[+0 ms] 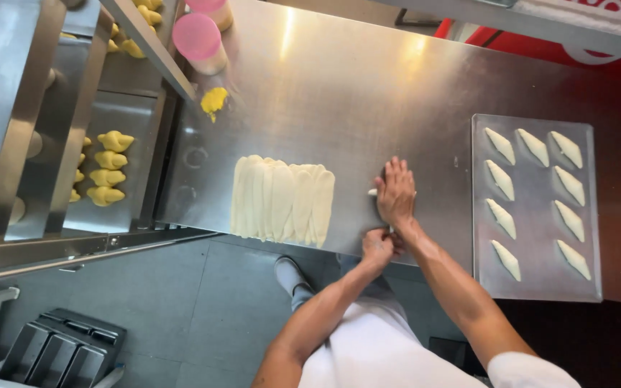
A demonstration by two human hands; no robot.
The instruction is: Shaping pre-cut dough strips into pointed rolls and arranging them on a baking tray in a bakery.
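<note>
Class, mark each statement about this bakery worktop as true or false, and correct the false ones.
1. The right hand lies flat on a piece of dough. True.
2. The tray holds nine rolled pieces. False: ten, in three columns.
3. The dough strips lie left of both hands. True.
4. The left hand rests on the tray. False: it is at the steel table edge, pinching the dough's near end.
5. The yellow lump sits on the tray. False: on the table, near the pink-lidded containers.
</note>
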